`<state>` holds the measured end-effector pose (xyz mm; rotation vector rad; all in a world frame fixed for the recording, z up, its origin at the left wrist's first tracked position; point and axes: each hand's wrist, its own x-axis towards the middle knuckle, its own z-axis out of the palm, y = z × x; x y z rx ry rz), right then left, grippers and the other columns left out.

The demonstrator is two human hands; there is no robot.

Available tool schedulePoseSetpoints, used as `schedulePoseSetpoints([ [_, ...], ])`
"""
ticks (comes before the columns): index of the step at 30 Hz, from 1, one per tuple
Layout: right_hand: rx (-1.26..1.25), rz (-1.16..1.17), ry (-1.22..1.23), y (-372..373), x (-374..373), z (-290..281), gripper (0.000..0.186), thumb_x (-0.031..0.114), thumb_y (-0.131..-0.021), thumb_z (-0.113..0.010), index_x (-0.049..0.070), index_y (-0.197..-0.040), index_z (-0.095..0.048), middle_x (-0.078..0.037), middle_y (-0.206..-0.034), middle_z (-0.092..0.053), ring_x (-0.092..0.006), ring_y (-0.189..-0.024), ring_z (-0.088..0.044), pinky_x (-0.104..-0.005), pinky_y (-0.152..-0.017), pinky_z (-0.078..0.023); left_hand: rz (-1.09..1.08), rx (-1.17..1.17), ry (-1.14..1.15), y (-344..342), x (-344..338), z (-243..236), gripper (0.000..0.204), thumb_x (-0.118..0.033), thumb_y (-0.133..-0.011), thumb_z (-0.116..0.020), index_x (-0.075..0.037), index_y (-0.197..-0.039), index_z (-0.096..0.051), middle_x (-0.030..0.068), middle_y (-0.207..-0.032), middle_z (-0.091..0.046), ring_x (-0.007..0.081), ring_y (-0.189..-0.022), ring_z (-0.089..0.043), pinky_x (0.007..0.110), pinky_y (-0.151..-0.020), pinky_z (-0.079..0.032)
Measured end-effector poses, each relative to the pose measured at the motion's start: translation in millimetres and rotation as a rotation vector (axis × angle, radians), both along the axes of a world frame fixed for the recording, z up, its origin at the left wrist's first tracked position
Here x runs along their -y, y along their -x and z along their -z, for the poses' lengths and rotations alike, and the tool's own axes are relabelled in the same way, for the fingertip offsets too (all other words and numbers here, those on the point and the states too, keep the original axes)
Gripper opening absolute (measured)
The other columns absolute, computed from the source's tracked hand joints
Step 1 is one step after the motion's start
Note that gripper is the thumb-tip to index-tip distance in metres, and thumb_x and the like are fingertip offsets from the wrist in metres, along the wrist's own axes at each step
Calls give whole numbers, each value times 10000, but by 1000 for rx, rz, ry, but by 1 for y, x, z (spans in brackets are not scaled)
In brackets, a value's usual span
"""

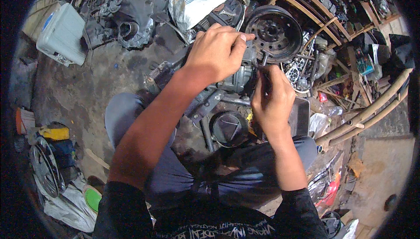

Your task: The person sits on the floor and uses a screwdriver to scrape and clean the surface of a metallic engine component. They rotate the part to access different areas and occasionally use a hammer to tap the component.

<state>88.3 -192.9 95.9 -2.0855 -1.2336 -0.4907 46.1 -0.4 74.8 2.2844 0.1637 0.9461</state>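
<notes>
In front of me, a grey metal machine part (pixel 236 78), which looks like an engine or gearbox piece, stands on the floor between my knees. My left hand (pixel 214 53) rests over its top with bent fingers, the thumb and one finger pointing right. Its other fingertips are hidden behind the knuckles. On the part's right side, my right hand (pixel 274 94) is closed around a short metal tool (pixel 264 58). The tool's upper end sticks out above the fist, near the part; its exact kind is not clear.
A black wheel rim (pixel 297 33) lies just beyond my hands. Loose metal parts (pixel 302 75) fill a container beside it. A large gear housing (pixel 129 11) and a grey box (pixel 63 35) stand far left. A round black pan (pixel 229 128) sits nearer; bamboo poles (pixel 367 112) are at right.
</notes>
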Motion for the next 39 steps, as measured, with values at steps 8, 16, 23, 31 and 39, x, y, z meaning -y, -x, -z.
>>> schedulePoseSetpoints([
  [8, 20, -58, 91, 10, 1, -7, 213, -98, -804, -696, 0, -990, -664, -190, -775, -613, -403, -700, -621, -492, -635, -481, -31, -46, -15, 2, 0, 3, 336, -286, -1062, -539, -168, -1164, -836, 150, -1116, -782, 387, -1130, -685, 546, -981, -536],
  [16, 110, -70, 87, 16, 3, -2, 237, -107, -750, -727, 10, -948, -669, -172, -753, -584, -376, -679, -596, -482, -607, -462, -33, -17, -62, 3, 6, 0, 346, -207, -1074, -502, -106, -1172, -818, 199, -1076, -767, 417, -1066, -687, 536, -976, -528],
  [23, 66, -88, 57, 10, 2, 9, 283, -12, -703, -778, 64, -926, -623, -146, -741, -587, -375, -706, -630, -511, -595, -501, -49, -70, -13, 0, 5, 2, 344, -291, -1048, -535, -179, -1177, -834, 133, -1101, -778, 375, -1131, -686, 589, -975, -519],
  [31, -48, -26, 7, 5, -1, 6, 144, 11, -852, -764, 25, -914, -634, -176, -732, -622, -398, -667, -643, -498, -597, -493, -81, -55, -70, 3, 11, -3, 341, -218, -1056, -522, -129, -1184, -825, 179, -1086, -766, 406, -1077, -683, 542, -983, -527],
  [39, -134, 56, -216, -7, 22, 3, 108, -29, -918, -740, -23, -1024, -761, -160, -839, -727, -279, -721, -710, -385, -670, -531, -46, -47, -122, 12, 27, -10, 321, -173, -1053, -557, -117, -1259, -797, 181, -1152, -707, 402, -1136, -641, 500, -1015, -503],
])
